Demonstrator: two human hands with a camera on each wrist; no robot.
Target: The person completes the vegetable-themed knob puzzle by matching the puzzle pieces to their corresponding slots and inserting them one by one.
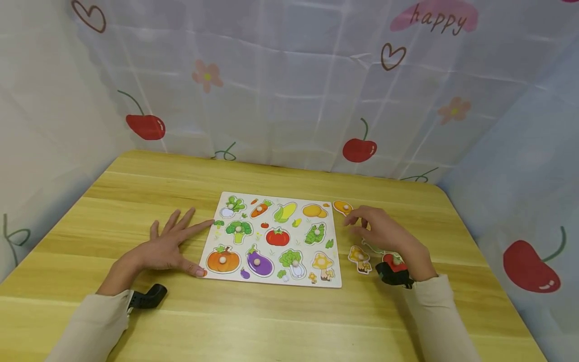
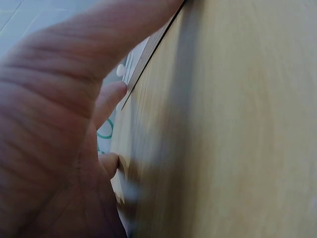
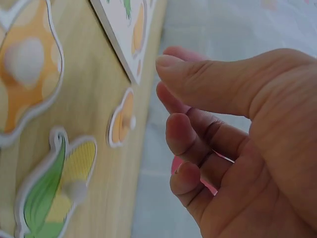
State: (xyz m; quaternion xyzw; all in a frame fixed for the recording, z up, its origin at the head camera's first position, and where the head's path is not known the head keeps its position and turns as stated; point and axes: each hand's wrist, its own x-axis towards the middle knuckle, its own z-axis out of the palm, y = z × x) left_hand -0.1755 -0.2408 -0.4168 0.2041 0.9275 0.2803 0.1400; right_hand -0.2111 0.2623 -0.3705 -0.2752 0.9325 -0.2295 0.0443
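1. Left hand (image 1: 165, 249), left of centre in the head view: fingers (image 1: 185, 219) spread wide, thumb (image 1: 192, 267) stretched out below them.
2. Right hand (image 1: 382, 230), right of centre: fingers loosely curled, thumb straight in the right wrist view.
3. Left forearm (image 1: 97, 319) and right forearm (image 1: 440, 314) slant up from the lower corners, beige-sleeved.

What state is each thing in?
Board: flat, partly filled
Left hand: spread, at board's left edge
Right hand: loosely curled, holding nothing
Mushroom: loose, face up
Corn: loose, face up
Tomato: loose, partly hidden
Orange piece: loose, face up
Pumpkin: fitted
Eggplant: fitted
Cabbage: fitted
Broccoli: fitted
Shoots: fitted
Radish: fitted
Carrot: fitted
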